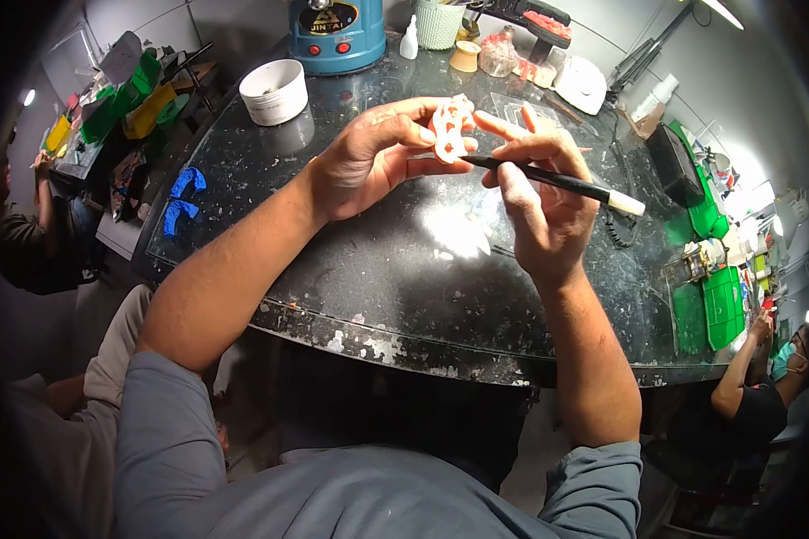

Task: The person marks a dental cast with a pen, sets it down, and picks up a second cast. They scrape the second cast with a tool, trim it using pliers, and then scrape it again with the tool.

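My left hand (382,148) pinches a small pink-and-white dental model (452,130) between thumb and fingers, raised over the dark worktop (368,278). Its bumpy, curved outline faces the light. In my right hand (548,193) a black pen (557,180) with a white end lies across the fingers, gripped by the thumb. The pen's tip points left, right at the lower edge of the dental model. My right index finger stretches toward the model's upper side.
A white tub (274,92) and a blue JINTAI machine (335,36) stand at the back left. Blue scraps (184,199) lie at left. Behind are a dropper bottle (410,38), a woven pot (440,25) and a black box (674,164). A masked person (773,386) sits at right, another at far left.
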A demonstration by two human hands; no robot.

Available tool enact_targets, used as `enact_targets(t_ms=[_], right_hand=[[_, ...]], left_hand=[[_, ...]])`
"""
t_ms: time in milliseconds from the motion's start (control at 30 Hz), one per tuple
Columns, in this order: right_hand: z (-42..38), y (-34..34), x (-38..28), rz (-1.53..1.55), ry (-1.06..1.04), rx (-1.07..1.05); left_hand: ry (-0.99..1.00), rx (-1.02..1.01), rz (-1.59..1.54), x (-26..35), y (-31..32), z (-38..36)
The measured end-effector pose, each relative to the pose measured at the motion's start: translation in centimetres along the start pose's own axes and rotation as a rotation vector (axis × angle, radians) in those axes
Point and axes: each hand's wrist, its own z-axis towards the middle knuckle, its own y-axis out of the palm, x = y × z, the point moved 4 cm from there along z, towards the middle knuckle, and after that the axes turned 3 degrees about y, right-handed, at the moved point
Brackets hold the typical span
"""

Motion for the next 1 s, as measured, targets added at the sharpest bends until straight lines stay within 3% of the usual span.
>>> enact_targets(t_ms=[300, 667, 1000], right_hand=[[-0.1, 0.4, 0.3, 0.064, 0.130, 0.025], [-0.1, 0.6, 0.5, 0.061, 0.125, 0.059], [-0.1, 0.5, 0.5, 0.021, 0.134, 0.051]], left_hand=[[0.052, 0.082, -0.207, 0.0, -1.1, -0.3], [0.240, 0.072, -0.030, 0.0, -0.5, -0.1], [0.257, 0.062, 0.012, 0.0, -0.5, -0.1]])
